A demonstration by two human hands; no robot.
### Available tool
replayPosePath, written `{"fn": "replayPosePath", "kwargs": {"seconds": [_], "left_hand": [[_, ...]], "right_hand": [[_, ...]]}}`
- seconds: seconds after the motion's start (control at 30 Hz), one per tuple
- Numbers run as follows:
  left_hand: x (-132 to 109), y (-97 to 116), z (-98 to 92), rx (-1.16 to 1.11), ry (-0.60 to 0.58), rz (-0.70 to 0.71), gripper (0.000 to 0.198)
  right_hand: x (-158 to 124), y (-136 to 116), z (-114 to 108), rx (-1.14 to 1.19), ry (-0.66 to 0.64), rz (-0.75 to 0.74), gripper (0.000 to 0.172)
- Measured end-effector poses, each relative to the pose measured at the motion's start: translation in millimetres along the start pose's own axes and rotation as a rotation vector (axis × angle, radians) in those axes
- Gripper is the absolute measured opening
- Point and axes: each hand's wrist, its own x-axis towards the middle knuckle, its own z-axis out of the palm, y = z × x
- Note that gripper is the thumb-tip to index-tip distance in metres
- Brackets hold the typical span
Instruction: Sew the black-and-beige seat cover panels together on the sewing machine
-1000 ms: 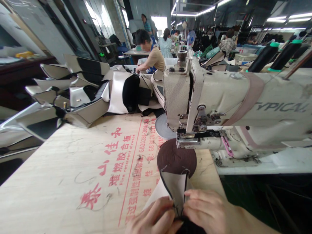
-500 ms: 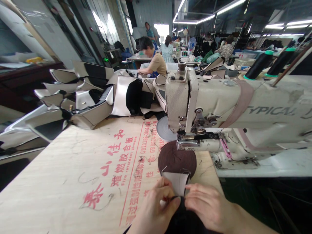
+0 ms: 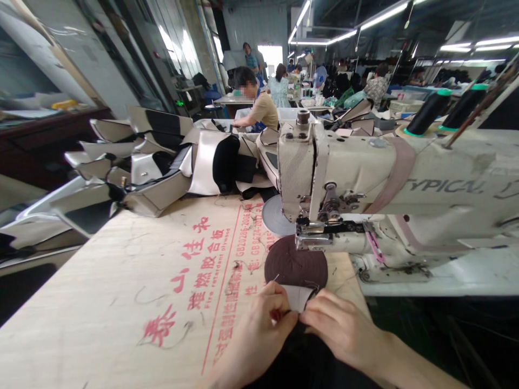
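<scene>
I have a cream panel (image 3: 298, 297) pinched between my left hand (image 3: 259, 332) and right hand (image 3: 338, 329), both closed narrowly on it. It looks light and fairly stiff, like coated leatherette, so its edge seems the place to grip. The soft black material (image 3: 308, 362) at six o'clock should flop. At twelve o'clock, a round brown pad (image 3: 295, 263) lies on the plywood bench (image 3: 121, 286), just below the foot of the sewing machine (image 3: 344, 183).
</scene>
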Motion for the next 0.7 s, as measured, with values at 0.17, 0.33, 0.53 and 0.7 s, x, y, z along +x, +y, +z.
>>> {"fn": "replayPosePath", "kwargs": {"seconds": [0.17,0.33,0.53,0.7], "left_hand": [[-8.8,-3.3,-7.9,-0.106,-0.026,0.005,0.014],[-39.2,-16.1,-12.0,0.105,0.093,0.240,0.029],[-36.7,-32.2,-10.3,0.386,-0.021,0.408,0.058],[-19.3,-18.7,-18.7,0.432,-0.051,0.490,0.066]], "right_hand": [[2.8,-1.8,1.6,0.001,0.007,0.021,0.020],[4.0,-1.4,1.7,0.101,0.096,0.097,0.012],[5.0,-0.9,2.7,0.136,0.165,0.200,0.008],[8.8,1.5,1.7,0.154,0.202,0.256,0.008]]}}
